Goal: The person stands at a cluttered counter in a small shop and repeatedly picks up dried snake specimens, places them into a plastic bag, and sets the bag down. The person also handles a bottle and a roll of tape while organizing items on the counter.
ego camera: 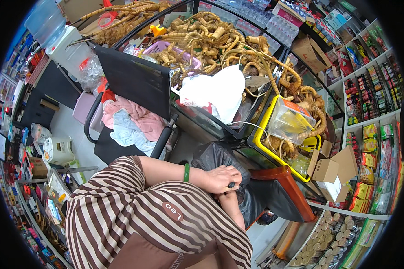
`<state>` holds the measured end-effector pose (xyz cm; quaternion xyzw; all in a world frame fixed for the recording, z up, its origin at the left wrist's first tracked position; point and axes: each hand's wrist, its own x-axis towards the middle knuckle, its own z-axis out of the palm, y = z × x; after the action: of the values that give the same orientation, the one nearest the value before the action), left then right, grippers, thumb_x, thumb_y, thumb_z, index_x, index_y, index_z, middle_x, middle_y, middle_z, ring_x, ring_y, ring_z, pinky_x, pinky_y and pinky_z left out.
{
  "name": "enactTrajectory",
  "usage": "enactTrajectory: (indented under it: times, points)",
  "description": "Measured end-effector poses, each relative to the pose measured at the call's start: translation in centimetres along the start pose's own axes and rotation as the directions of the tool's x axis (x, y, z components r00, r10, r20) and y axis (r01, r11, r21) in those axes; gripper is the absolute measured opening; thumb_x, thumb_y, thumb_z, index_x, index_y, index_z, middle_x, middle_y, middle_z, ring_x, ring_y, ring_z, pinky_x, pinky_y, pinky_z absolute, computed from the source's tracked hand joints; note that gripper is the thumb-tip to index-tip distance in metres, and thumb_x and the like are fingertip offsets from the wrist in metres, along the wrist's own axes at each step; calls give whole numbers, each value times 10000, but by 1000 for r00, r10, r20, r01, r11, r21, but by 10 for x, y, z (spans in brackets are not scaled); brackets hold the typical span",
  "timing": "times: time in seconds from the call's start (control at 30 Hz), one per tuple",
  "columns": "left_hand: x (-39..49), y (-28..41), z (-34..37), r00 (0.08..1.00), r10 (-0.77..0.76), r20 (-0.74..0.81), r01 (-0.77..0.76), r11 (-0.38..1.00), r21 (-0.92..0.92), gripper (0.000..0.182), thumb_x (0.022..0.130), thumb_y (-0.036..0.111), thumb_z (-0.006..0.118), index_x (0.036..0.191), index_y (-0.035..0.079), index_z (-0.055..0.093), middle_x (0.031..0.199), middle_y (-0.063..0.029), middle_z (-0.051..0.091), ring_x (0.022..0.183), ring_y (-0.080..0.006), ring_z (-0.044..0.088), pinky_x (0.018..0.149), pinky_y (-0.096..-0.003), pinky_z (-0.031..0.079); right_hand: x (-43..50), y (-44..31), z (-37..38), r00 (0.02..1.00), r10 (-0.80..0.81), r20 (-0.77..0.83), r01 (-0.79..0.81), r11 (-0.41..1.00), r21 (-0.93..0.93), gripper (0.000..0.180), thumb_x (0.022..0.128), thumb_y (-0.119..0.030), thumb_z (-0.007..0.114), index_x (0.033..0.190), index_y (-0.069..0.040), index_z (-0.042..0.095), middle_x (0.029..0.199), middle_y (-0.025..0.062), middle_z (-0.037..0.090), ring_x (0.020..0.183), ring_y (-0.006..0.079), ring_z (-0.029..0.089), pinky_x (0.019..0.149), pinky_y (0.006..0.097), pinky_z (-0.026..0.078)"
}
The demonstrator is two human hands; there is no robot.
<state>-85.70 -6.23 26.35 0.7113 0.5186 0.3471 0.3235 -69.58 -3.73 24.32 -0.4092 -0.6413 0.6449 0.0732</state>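
Note:
My left hand (224, 178), below a green bangle (187, 172), has its fingers curled over my right hand (229, 201). A small black thing (231, 184), a ring or a bit of plastic, shows at the left fingers. Both hands meet against a full black plastic bag (207, 156); whether they grip it is hidden by the fingers. Beside the bag stands a chair with a reddish wooden frame (298, 198) and a dark padded seat. Ahead, a white plastic bag (219, 90) rests on a glass case (197, 114) heaped with knobbly, ringed dried roots (219, 32).
A black armchair (134, 75) holds pink and light blue cloths (131, 124). At right are a yellow basket (261, 134) with a clear plastic box (289, 121), an open cardboard box (336, 168) and stocked shelves (373, 119). A water dispenser (69, 47) stands at left.

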Motion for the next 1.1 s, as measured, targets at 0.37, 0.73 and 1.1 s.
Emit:
enactTrajectory:
  times: [0.37,0.73,1.1]
  points:
    - [-15,-25,6,916,-95,390,140,986,-87,251,757,178,624,945,40,531,874,-108,602,834,-294,579,698,-367,465,-5,-7,-9,995,78,-54,-11,655,756,185,972,-231,435,922,-63,494,658,57,537,509,117,461,446,205,345]
    - [-17,-52,31,882,-284,377,406,863,-299,268,916,248,456,1015,47,603,912,-121,647,888,-309,607,817,-371,462,-22,10,-35,954,291,67,-260,699,666,264,968,-301,425,941,-72,553,958,116,666,784,142,633,547,223,446]
    - [-16,-29,25,927,-266,264,341,892,-296,91,705,35,631,793,58,632,779,-117,647,748,-256,623,674,-332,471,0,-2,-27,979,-164,-121,122,947,-296,355,780,113,443,1062,-41,594,1063,134,617,988,254,598,858,310,458]
